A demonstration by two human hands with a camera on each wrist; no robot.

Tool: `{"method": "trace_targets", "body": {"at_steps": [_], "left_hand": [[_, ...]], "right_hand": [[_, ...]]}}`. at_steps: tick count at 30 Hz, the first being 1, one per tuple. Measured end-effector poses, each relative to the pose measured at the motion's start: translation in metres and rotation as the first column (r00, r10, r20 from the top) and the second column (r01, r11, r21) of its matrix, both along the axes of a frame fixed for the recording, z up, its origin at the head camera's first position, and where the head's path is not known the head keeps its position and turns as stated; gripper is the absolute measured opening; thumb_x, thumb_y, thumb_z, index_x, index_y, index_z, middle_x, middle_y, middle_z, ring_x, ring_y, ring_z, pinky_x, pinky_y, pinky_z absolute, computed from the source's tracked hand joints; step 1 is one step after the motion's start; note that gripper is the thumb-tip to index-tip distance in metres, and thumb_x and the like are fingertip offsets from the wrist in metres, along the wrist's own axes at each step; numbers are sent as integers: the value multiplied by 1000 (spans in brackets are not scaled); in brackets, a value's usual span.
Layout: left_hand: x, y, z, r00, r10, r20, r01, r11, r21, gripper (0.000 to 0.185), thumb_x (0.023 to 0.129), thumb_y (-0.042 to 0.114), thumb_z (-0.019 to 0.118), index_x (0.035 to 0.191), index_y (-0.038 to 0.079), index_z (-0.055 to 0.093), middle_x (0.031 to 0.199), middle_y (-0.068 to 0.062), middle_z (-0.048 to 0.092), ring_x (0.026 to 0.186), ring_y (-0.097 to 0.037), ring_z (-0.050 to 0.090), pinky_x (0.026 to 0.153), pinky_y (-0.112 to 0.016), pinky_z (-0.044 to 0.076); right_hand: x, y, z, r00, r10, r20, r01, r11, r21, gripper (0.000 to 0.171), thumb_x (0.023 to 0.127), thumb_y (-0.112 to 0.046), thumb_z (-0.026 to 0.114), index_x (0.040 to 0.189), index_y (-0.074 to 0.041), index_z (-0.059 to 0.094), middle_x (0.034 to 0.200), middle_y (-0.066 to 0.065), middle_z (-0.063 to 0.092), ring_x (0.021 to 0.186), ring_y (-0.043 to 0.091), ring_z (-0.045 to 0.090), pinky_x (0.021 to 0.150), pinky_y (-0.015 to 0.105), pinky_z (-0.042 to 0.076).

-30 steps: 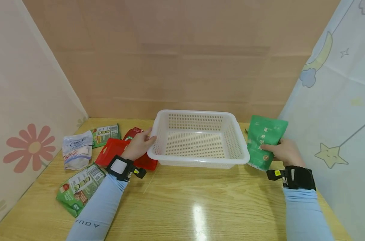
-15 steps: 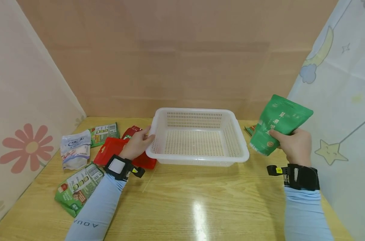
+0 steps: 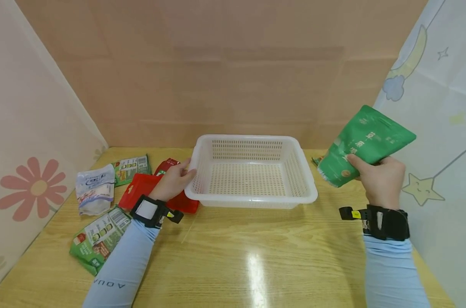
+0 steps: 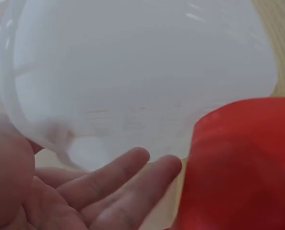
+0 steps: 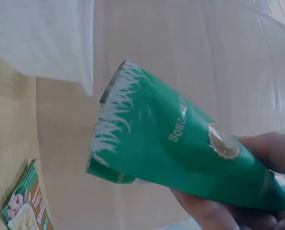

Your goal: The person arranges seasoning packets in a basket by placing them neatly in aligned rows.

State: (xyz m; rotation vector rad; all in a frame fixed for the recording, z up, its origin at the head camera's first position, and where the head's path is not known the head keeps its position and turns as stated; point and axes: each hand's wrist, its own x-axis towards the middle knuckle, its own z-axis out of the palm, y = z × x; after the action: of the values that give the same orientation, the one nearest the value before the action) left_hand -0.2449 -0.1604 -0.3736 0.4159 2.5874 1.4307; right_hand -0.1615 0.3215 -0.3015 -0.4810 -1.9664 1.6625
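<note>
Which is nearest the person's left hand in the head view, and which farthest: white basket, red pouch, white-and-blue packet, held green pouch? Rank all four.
1. white basket, touching the left hand
2. red pouch, just beneath the wrist
3. white-and-blue packet, farther left
4. green pouch, far right, in the right hand

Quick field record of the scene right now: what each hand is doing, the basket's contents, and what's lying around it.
right hand: grips green pouch, lifted off the table, right of the basket
left hand: rests on the basket's left rim, fingers fairly straight
white basket: on the wooden table, nothing inside
left of basket: red packets, white pouch, two green packets
behind right hand: another packet lying on the table
</note>
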Motion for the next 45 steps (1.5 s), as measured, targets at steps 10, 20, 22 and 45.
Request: {"method": "trace_targets", "body": {"at_steps": [10, 20, 22, 45], "left_hand": [[6, 2, 29, 996, 24, -80, -38, 985, -170, 71, 102, 34, 55, 157, 3, 21, 137, -20, 53, 67, -31, 58, 52, -31, 50], [20, 44, 76, 961, -138, -240, 116, 988, -103, 64, 101, 27, 60, 154, 4, 33, 140, -17, 54, 125, -34, 53, 101, -47, 47], [21, 54, 85, 949, -173, -262, 158, 984, -79, 63, 100, 25, 61, 153, 4, 35, 138, -16, 55, 123, -30, 55, 101, -44, 47], [-52, 134, 118, 978, -201, 55, 175, 935, 310, 57, 98, 24, 64, 149, 9, 44, 136, -15, 57, 118, -31, 60, 94, -40, 52]], "right_hand": [[-6, -21, 20, 984, 151, 94, -172, 942, 287, 44, 86, -31, 78, 116, -4, 61, 87, -16, 65, 69, 2, 67, 62, 22, 57], [-22, -45, 32, 916, 380, 129, -401, 855, 328, 50, 88, -35, 75, 121, -1, 59, 96, -6, 69, 81, 8, 70, 71, 30, 59], [-25, -52, 34, 901, 406, 151, -433, 831, 349, 49, 88, -37, 76, 120, -3, 62, 98, -2, 71, 81, 10, 70, 71, 30, 59], [-62, -122, 22, 859, 452, 240, -512, 759, 402, 39, 86, -24, 78, 111, 4, 66, 101, 18, 71, 86, 26, 70, 69, 36, 59]]}}
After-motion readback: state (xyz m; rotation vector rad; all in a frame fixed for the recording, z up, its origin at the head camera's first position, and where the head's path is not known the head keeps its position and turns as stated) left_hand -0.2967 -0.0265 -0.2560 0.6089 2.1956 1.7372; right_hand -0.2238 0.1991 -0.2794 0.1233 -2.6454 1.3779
